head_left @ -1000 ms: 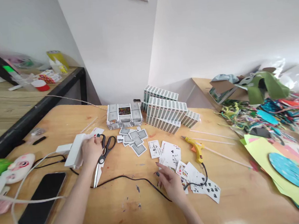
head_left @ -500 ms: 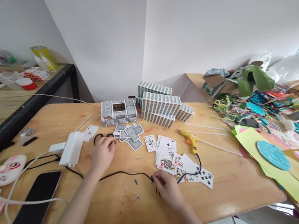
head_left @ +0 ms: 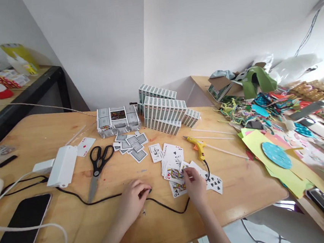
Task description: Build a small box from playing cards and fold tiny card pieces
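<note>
Fingers of the right hand (head_left: 195, 185), bunched low over the near part of the face-up playing cards (head_left: 173, 154); whether they are clamped on a card cannot be told. Left hand (head_left: 134, 196), fingers curled, thumb tip near the fingertips, set over the black cord (head_left: 170, 209), well apart from those cards; any hold on the cord is hidden. Cards: fanned and overlapping, spreading beyond and to both sides of the right fingertips. At near left, one dark phone (head_left: 21, 236), lying flat. Item, black-handled scissors (head_left: 98, 166), blades toward the wearer, beside a white power block (head_left: 63, 165). Item, yellow glue gun (head_left: 199, 147), beyond the right hand, close to the cards. Farther, one loose heap of face-down cards (head_left: 137, 143). Behind it, a card-covered box (head_left: 104, 121), and next to that, stacked rows of small boxes (head_left: 165, 109), near the white wall (head_left: 100, 47).
</note>
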{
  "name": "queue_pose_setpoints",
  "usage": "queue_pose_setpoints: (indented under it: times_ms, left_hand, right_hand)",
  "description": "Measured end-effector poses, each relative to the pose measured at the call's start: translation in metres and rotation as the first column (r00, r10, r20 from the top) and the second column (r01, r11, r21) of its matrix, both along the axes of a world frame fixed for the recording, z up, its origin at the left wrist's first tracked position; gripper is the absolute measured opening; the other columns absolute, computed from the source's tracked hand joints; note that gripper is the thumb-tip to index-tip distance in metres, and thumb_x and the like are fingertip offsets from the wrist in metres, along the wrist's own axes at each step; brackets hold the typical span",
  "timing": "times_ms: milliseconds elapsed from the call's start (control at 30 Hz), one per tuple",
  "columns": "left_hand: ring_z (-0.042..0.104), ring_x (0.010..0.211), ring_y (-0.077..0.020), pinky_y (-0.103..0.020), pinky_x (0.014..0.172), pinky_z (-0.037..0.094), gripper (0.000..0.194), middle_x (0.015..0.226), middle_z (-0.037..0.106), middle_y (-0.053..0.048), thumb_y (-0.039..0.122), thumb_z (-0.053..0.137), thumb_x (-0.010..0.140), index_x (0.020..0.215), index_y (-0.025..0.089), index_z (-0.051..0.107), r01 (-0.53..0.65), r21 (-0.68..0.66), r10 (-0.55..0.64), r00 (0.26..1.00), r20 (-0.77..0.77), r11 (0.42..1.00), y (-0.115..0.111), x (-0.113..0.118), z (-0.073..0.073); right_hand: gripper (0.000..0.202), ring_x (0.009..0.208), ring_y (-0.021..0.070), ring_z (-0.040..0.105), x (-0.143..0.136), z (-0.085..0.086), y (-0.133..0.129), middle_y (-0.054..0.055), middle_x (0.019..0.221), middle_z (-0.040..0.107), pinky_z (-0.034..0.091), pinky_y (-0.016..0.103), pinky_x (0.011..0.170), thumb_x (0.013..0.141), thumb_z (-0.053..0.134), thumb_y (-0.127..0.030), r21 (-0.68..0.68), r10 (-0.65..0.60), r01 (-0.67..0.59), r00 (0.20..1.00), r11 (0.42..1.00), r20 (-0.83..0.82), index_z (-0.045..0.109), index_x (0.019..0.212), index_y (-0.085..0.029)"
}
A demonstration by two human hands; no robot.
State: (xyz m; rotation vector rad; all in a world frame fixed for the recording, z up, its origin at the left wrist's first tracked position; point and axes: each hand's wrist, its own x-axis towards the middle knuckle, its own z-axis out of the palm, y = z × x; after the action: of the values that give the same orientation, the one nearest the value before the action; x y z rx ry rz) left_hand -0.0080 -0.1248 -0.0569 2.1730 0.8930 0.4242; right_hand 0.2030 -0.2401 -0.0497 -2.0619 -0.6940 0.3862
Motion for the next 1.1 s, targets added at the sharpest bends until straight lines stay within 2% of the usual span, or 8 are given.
queue_pose_setpoints:
  times_ms: [167,333,567,700,867,967,1033,1100]
  left_hand:
    - [0.058,0.082,-0.0176,-0.03,0.074,0.046,0.015,0.082,0.062,-0.003,0.023,0.05,0.082,0.08,0.022,0.064,-0.009,0.036,0.008,1.0,0.013,0.999,-0.003,0.0,0.0]
    - [0.059,0.081,-0.0177,-0.031,0.075,0.046,0.015,0.081,0.063,-0.003,0.024,0.049,0.082,0.079,0.021,0.063,0.012,0.038,-0.012,1.0,-0.014,0.999,0.002,0.001,0.003]
    - [0.059,0.08,-0.0181,-0.032,0.074,0.046,0.016,0.081,0.063,-0.004,0.026,0.048,0.083,0.079,0.021,0.063,0.007,0.049,-0.006,1.0,-0.02,0.999,0.002,0.002,0.003]
    - [0.059,0.08,-0.0184,-0.033,0.075,0.047,0.014,0.082,0.064,-0.004,0.023,0.05,0.081,0.079,0.022,0.064,-0.005,0.026,0.005,1.0,-0.009,1.0,0.002,0.002,0.005]
    - [0.059,0.079,-0.0174,-0.032,0.074,0.048,0.013,0.083,0.064,-0.004,0.021,0.052,0.08,0.082,0.022,0.065,-0.031,-0.035,0.032,0.998,0.054,0.999,0.001,0.01,0.014]
    - [0.058,0.081,-0.0153,-0.03,0.077,0.049,0.025,0.086,0.064,-0.003,0.022,0.053,0.081,0.104,0.024,0.062,-0.02,-0.068,0.031,0.984,0.174,0.997,0.0,0.021,0.024]
    - [0.058,0.086,-0.0152,-0.029,0.079,0.049,0.032,0.089,0.063,-0.003,0.025,0.054,0.082,0.113,0.026,0.059,-0.019,-0.06,0.034,0.967,0.251,0.998,0.0,0.028,0.031]
    - [0.059,0.085,-0.0147,-0.028,0.077,0.049,0.026,0.09,0.063,-0.004,0.027,0.054,0.082,0.106,0.025,0.063,-0.035,-0.061,0.053,0.945,0.324,0.997,0.0,0.031,0.036]
  right_hand:
    - [0.033,0.075,0.022,0.058,0.048,-0.009,-0.024,0.009,0.087,0.064,0.041,0.032,0.067,0.081,0.043,-0.038,-0.278,-0.174,0.293,0.907,0.915,0.383,0.067,0.095,-0.019]
    - [0.037,0.087,0.0242,0.054,0.066,-0.018,-0.027,0.01,0.087,0.061,0.037,0.03,0.067,0.085,0.039,-0.039,-0.367,-0.213,0.457,0.812,0.81,0.543,0.068,0.098,-0.021]
    - [0.034,0.079,0.0223,0.054,0.078,-0.024,-0.021,0.007,0.08,0.061,0.037,0.031,0.07,0.08,0.045,-0.039,-0.208,-0.282,0.409,0.845,0.889,0.455,0.069,0.09,-0.018]
    - [0.031,0.077,0.0232,0.053,0.085,-0.026,-0.022,0.01,0.08,0.061,0.037,0.033,0.072,0.079,0.045,-0.037,-0.203,-0.225,0.34,0.87,0.918,0.439,0.067,0.084,-0.015]
    - [0.027,0.091,0.0296,0.05,0.067,-0.009,-0.01,0.013,0.086,0.061,0.033,0.04,0.075,0.08,0.041,-0.033,-0.225,-0.168,0.322,0.84,0.92,0.517,0.063,0.079,-0.017]
    - [0.023,0.087,0.0272,0.052,0.033,0.016,0.01,0.011,0.083,0.061,0.036,0.039,0.075,0.08,0.044,-0.035,-0.092,-0.051,0.094,0.919,0.991,0.392,0.059,0.075,-0.018]
    - [0.023,0.072,0.0205,0.054,0.005,0.031,0.025,0.007,0.078,0.061,0.041,0.033,0.068,0.081,0.047,-0.04,0.017,0.2,-0.201,0.979,0.98,0.051,0.056,0.076,-0.019]
    - [0.025,0.061,0.0164,0.053,-0.021,0.04,0.038,0.002,0.067,0.059,0.043,0.029,0.061,0.079,0.052,-0.043,0.184,0.488,-0.452,0.815,0.873,-0.313,0.055,0.075,-0.019]
